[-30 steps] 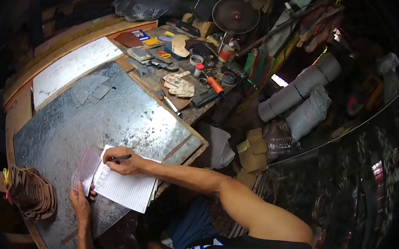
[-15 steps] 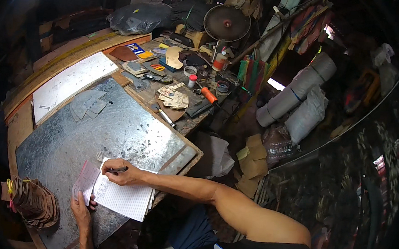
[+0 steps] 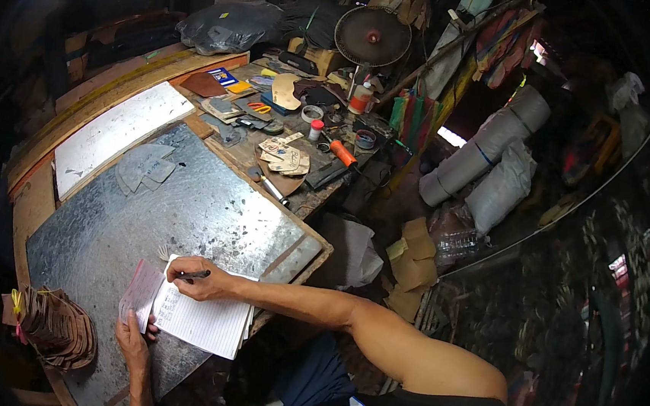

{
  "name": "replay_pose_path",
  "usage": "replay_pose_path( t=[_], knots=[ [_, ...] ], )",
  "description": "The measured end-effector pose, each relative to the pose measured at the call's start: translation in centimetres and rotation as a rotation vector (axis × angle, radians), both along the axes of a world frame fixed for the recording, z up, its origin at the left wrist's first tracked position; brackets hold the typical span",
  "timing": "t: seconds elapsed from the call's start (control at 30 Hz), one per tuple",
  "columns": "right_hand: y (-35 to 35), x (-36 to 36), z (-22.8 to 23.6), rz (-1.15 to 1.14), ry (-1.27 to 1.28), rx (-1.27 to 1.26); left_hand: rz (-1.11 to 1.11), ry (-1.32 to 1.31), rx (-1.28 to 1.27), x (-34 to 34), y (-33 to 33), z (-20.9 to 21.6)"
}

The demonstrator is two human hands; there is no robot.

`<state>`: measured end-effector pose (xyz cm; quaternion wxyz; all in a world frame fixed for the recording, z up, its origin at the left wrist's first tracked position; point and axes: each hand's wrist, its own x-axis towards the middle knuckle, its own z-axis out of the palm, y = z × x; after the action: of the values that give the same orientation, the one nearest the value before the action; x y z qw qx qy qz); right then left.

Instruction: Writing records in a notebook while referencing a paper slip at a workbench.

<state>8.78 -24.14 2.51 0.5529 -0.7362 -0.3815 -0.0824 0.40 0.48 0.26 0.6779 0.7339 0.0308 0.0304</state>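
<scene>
A lined notebook lies open on the metal-topped workbench, with handwriting near its upper left. Over the top of its page my right hand is closed around a dark pen. The pen's tip is hidden by the fingers. To the left, a small pinkish sheet or pad overlaps the notebook's edge. My left hand grips its lower end, thumb on top. A bundle of brown cut leather-like pieces, tied with yellow and pink strips, stands at the bench's left edge.
Grey cut pieces and a white sheet lie farther back. Behind are patterns, an orange-handled tool, yellow-handled scissors, a glue bottle and a fan. Rolled material leans at right.
The view has shifted very slightly. Both hands keep nearly the same place, the right with the pen over the page and the left on the pinkish sheet.
</scene>
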Motion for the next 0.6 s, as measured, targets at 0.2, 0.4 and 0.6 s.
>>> replay_pose_path(
  t=[0.2,0.4,0.6],
  knots=[
    [0.7,-0.4,-0.1,0.005,0.185,-0.123,0.045,0.012,0.003,-1.0,0.9,-0.3],
    [-0.4,0.4,-1.0,-0.091,0.125,-0.232,0.12,0.108,-0.109,0.1,0.0,-0.6],
    [1.0,0.5,-0.6,-0.015,0.383,-0.087,0.028,0.032,-0.086,0.3,0.4,0.9]
  ],
)
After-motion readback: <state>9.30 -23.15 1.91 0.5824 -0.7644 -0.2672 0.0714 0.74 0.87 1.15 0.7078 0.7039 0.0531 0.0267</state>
